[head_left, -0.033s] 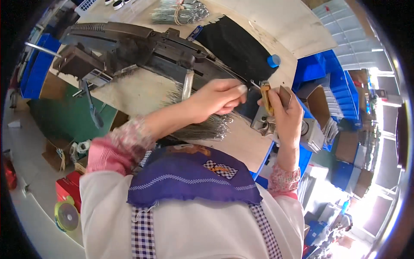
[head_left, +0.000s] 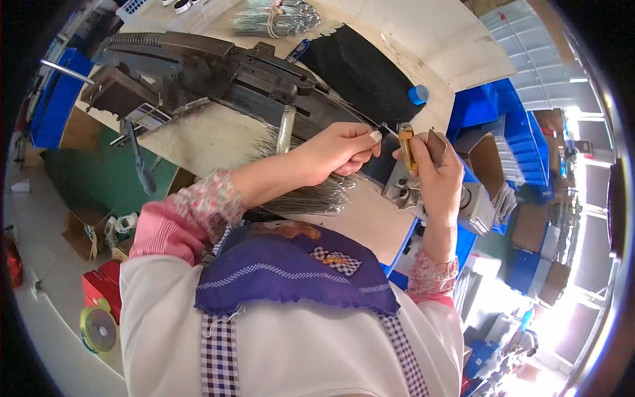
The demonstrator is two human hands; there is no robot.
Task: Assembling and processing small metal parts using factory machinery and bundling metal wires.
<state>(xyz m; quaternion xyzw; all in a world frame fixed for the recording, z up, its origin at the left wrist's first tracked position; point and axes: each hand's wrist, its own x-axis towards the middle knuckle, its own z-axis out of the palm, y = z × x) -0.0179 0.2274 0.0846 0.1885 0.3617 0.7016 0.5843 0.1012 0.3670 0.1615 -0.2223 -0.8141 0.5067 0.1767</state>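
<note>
My left hand (head_left: 340, 153) is closed in a pinch above the bench; what its fingertips hold is too small to make out. To its right, my right hand (head_left: 438, 173) grips a small brass-yellow tool (head_left: 406, 147) with a thin metal tip pointing toward the left fingertips. A flat grey metal piece (head_left: 436, 147) sticks up between the right thumb and fingers. Below my left wrist lies a bundle of thin metal wires (head_left: 317, 197), partly hidden by the forearm. The long dark metal machine (head_left: 251, 76) stretches behind the left hand.
A black mat (head_left: 364, 66) carries a blue cap (head_left: 418, 94). A tied wire bundle (head_left: 278, 18) lies at the back. Blue bins (head_left: 529, 145) and an open cardboard box (head_left: 486, 155) stand to the right. A small grey-white device (head_left: 477, 208) sits by my right wrist.
</note>
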